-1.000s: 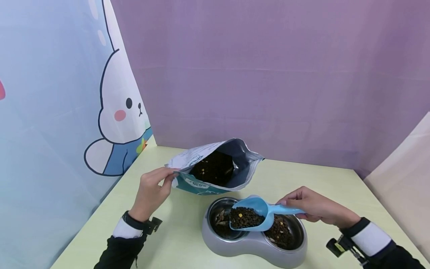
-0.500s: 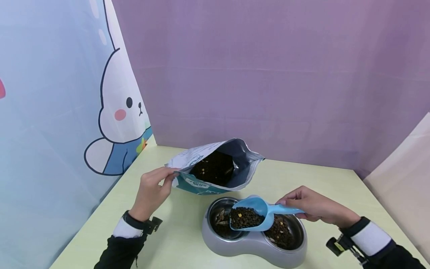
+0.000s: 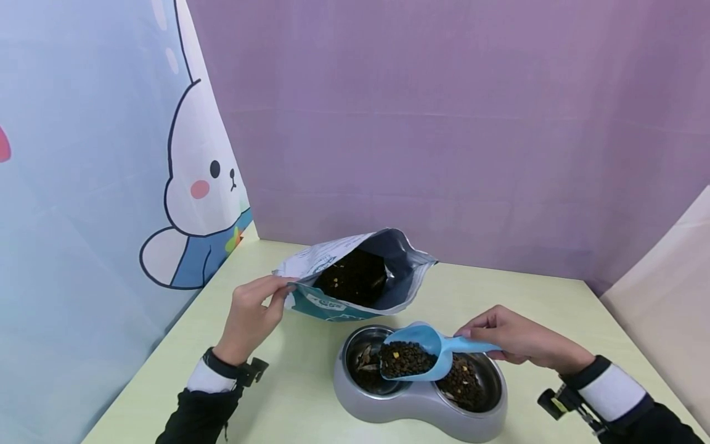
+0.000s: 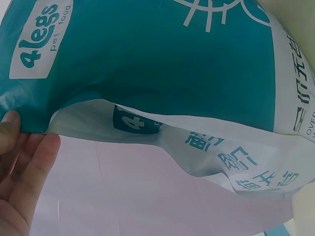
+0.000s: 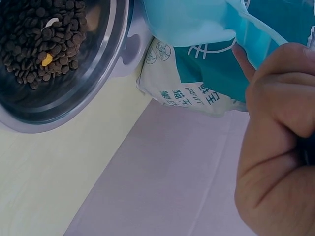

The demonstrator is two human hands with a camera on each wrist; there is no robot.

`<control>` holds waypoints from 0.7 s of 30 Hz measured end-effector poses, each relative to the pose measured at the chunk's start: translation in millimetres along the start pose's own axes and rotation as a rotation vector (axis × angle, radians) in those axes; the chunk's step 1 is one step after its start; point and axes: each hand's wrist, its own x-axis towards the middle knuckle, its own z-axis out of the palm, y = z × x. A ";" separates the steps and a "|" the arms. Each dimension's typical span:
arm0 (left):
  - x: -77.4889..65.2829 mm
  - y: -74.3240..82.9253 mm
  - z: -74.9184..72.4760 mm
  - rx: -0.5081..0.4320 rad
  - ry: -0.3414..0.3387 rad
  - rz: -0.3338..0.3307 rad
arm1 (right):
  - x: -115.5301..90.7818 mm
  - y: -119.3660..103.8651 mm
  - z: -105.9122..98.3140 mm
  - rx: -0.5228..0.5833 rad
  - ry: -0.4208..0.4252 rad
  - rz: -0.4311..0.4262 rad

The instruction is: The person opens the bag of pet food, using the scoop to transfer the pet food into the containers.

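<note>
In the head view my left hand (image 3: pixel 252 314) pinches the left edge of a teal and white pet food bag (image 3: pixel 318 306), whose mouth gapes toward me with dark kibble inside. The left wrist view shows thumb and fingers on the rim of that bag (image 4: pixel 162 73). My right hand (image 3: pixel 516 336) grips the handle of a light blue scoop (image 3: pixel 427 339) heaped with brown kibble. It hovers over the grey double pet bowl (image 3: pixel 383 407), overlapping both steel dishes in this view. Kibble (image 5: pixel 44 42) fills part of the right dish; pale flakes lie in the left one.
The bowl stands on a pale yellow table (image 3: pixel 299 382). A purple cloth (image 3: pixel 444 135) hangs behind it, and a blue cloth with a cartoon rabbit (image 3: pixel 205 179) is at the left. A whitish cloth (image 3: pixel 665 296) borders the right side.
</note>
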 end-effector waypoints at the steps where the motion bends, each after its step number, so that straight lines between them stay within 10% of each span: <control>1: -0.2 -0.2 0.1 0.001 0.000 0.000 | 0.1 -0.2 0.1 -0.002 0.001 0.000; 21: -0.2 -0.7 0.7 0.000 0.000 -0.004 | 1.7 -5.7 -0.9 -0.025 0.000 0.007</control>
